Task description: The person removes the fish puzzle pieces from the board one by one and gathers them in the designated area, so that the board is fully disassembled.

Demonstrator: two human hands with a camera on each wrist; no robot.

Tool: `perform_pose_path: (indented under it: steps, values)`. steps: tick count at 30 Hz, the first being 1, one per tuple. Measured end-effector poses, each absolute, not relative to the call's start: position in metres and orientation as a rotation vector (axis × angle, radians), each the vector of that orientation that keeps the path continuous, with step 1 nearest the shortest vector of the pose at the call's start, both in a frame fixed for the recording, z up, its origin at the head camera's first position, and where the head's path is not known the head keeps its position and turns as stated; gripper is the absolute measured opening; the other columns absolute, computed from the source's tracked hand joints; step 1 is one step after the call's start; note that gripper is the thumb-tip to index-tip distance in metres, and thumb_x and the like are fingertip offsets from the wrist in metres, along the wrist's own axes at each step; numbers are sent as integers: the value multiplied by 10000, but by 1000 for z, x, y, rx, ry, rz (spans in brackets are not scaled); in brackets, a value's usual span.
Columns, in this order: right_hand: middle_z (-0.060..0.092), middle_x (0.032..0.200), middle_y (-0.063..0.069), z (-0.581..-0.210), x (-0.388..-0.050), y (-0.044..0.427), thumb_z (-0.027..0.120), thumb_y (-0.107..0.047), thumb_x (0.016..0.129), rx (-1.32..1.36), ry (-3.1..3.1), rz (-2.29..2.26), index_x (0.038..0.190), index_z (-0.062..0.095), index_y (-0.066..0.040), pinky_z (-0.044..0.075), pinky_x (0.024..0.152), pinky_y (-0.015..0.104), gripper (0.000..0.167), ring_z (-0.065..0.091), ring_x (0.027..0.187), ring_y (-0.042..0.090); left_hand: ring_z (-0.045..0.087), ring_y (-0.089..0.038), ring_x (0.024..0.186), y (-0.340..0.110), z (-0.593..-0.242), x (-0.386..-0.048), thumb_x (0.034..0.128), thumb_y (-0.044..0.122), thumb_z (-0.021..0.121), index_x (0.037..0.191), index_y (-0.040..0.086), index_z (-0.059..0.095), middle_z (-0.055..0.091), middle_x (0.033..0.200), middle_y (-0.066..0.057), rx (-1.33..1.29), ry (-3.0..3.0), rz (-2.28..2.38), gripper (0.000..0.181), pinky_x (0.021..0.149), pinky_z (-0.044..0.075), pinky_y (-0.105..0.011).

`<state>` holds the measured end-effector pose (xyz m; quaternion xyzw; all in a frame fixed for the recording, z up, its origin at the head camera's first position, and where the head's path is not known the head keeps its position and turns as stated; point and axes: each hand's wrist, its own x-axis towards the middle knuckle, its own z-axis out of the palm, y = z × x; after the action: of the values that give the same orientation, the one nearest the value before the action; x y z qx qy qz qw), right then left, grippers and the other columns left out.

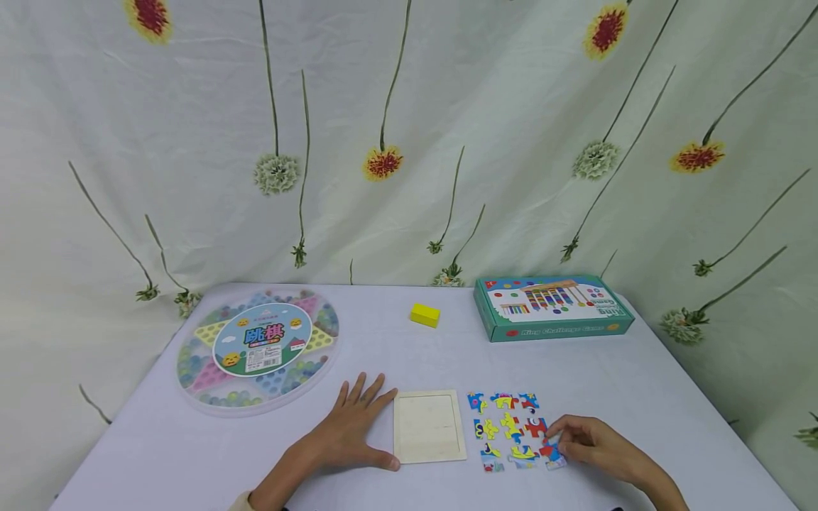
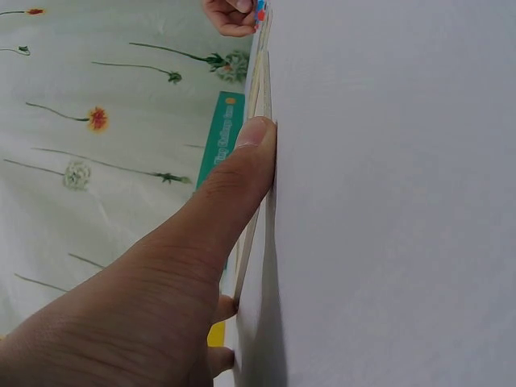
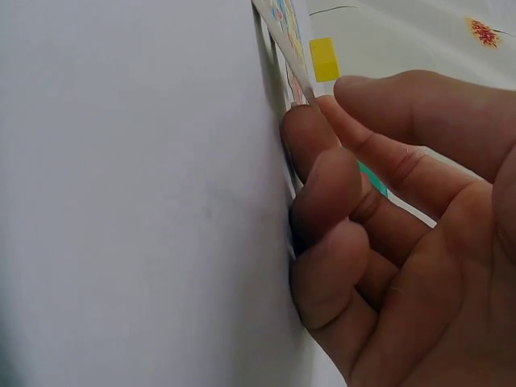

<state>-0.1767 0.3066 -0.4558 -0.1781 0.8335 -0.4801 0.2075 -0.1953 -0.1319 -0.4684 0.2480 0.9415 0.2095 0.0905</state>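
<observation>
A pale wooden puzzle tray (image 1: 429,427) lies in the middle foreground in the head view. My left hand (image 1: 354,429) is spread along its left side, with the thumb by the near corner and the index finger by the far corner. To the tray's right, several colourful puzzle pieces (image 1: 511,424) are laid out in loose rows. My right hand (image 1: 597,446) is at the lower right puzzle piece (image 1: 552,455), fingers curled at its edge. In the right wrist view, a piece's edge (image 3: 286,44) slants up from the table at the fingertips; the exact thumb contact is unclear.
A round Chinese checkers set (image 1: 258,348) rests at the left of the white table (image 1: 377,341). A yellow block (image 1: 424,315) sits towards the back. At the back right is a green ring game box (image 1: 552,308). Flowered cloth (image 1: 409,128) hangs behind the table.
</observation>
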Motion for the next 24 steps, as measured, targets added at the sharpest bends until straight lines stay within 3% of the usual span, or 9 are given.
perform_pose_path:
  steps: [24]
  values:
    - [543, 797, 56, -450, -176, 301, 589, -136, 943, -405, 2364, -1294, 1112, 612, 8, 436, 566, 219, 223, 514, 662, 108, -17, -426, 1452, -132, -466, -195, 629, 811, 626, 1510, 162, 303, 124, 1600, -138, 730, 2792, 619, 1141, 1138, -22, -617]
